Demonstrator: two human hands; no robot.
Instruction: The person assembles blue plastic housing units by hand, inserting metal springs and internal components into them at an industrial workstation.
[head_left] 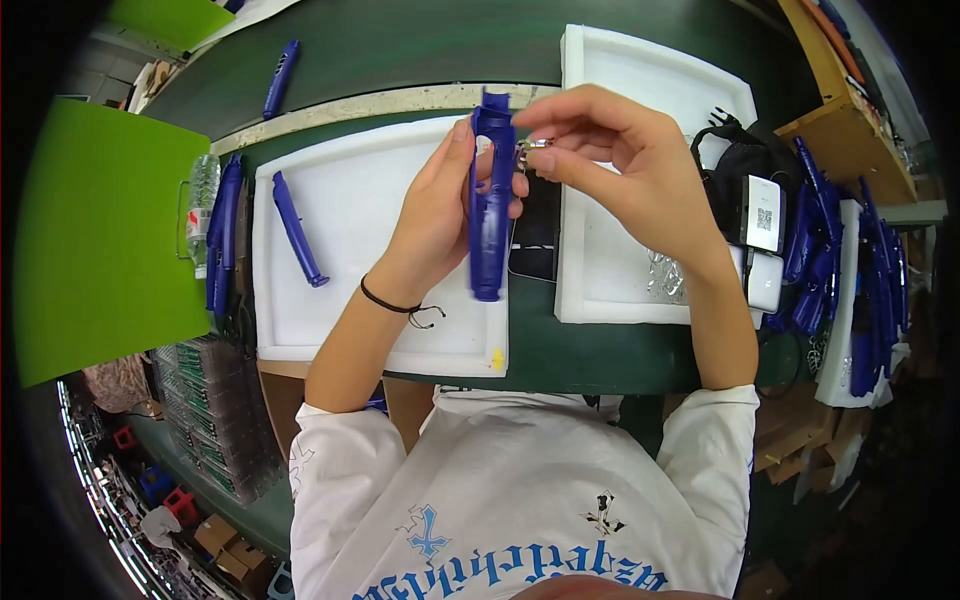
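My left hand (437, 195) holds a long blue plastic housing (490, 225) upright, its hollow inner side showing. The thumb lies along its left edge and fingertips come round the right edge. Close by on the right, my right hand (632, 150) pinches a small shiny metal part (538, 144) between thumb and fingers, beside the housing's upper part. Whether that part touches the housing I cannot tell. Under the hands is a white foam tray (380, 355), with another slim blue plastic piece (298, 232) lying in it on the left.
A second foam tray (620, 312) with small shiny metal pieces (666, 276) is on the right. Between the trays lies a dark flat object (534, 245). Blue housings (880, 290) stack at far right, near a black bag (750, 155). A clear bottle (203, 195) stands left.
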